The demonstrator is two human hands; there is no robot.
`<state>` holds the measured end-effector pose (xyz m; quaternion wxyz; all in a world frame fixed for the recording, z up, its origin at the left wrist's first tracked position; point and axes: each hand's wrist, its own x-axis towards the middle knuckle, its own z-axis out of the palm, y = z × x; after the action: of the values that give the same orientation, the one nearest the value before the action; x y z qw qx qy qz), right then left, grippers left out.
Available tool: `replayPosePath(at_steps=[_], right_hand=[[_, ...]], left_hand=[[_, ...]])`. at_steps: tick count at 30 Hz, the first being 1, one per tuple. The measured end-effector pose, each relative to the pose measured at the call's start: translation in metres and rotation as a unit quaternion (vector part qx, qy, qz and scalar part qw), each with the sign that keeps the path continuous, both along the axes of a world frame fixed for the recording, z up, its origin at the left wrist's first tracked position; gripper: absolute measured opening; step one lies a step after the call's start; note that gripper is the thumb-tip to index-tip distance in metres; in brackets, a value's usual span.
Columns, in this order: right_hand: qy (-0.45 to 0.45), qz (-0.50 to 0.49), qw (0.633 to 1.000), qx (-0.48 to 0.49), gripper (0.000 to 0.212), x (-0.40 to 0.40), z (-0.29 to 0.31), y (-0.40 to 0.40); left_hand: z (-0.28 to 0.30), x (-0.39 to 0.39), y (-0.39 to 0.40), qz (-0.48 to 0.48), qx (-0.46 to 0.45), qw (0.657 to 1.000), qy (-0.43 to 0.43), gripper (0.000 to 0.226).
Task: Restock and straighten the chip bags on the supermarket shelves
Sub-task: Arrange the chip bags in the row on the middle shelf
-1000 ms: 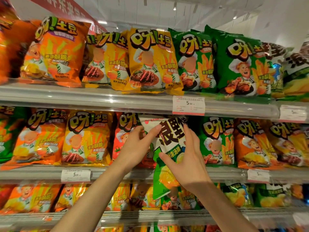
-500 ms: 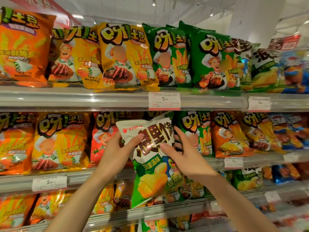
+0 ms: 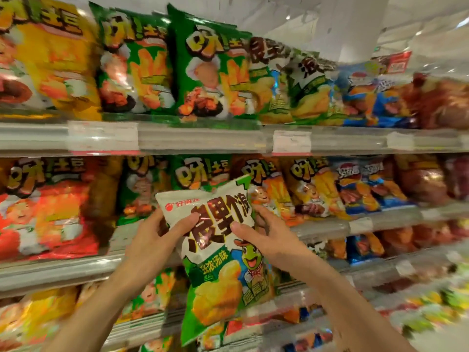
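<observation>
While the view swings right along the aisle, the white-and-green chip bag [image 3: 218, 250] comes clear of the middle shelf [image 3: 322, 226], left hand [image 3: 152, 243] and right hand [image 3: 271, 236] each pinching its upper half; matching bags [image 3: 308, 85] sit up top right, its likely home.
</observation>
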<state>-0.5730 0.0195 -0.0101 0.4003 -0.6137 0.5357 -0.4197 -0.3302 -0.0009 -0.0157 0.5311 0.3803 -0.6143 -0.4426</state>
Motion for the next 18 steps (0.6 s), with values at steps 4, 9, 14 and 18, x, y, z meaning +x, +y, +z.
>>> replayPosePath(at_steps=[4, 9, 14, 18], right_hand=[[-0.010, 0.001, 1.000, -0.015, 0.088, -0.079, 0.000, 0.002], [0.017, 0.000, 1.000, -0.007, 0.089, -0.176, 0.000, 0.007], [-0.007, 0.000, 1.000, 0.001, 0.075, -0.240, 0.003, 0.009], [-0.034, -0.009, 0.999, 0.004, 0.079, -0.270, 0.004, 0.005]], left_hand=[[-0.006, -0.082, 0.003, 0.012, 0.001, 1.000, 0.011, 0.031], [-0.009, -0.177, 0.008, 0.007, 0.033, 0.999, 0.013, 0.032], [-0.006, -0.243, 0.006, 0.020, 0.044, 0.999, -0.006, 0.023], [0.002, -0.273, -0.002, 0.022, 0.038, 0.999, -0.024, 0.021]])
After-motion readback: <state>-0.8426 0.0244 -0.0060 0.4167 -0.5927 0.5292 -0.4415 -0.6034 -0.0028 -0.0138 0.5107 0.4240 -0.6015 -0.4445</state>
